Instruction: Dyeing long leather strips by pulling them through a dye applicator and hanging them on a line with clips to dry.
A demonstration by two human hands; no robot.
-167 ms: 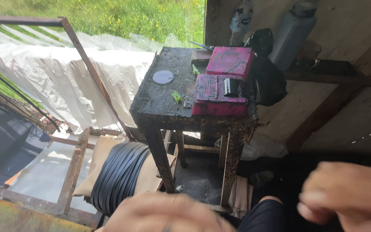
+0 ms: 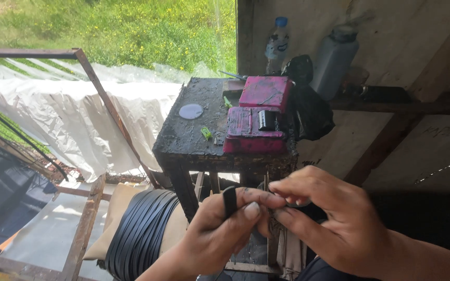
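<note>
A white plastic sheet [image 2: 74,119] drapes over a rusty metal frame [image 2: 100,93] at the left of the frame. At centre stands a dark, grimy wooden bench [image 2: 194,140], carrying an open magenta plastic case [image 2: 256,117] and a small pale round disc [image 2: 191,111]. Below it lies a coil of black flat strips [image 2: 141,231]. At lower centre, the left hand [image 2: 220,234] pinches a short black strip [image 2: 229,200] upright between thumb and fingers; the right hand [image 2: 334,218] meets it, fingertips closed beside the strip.
</note>
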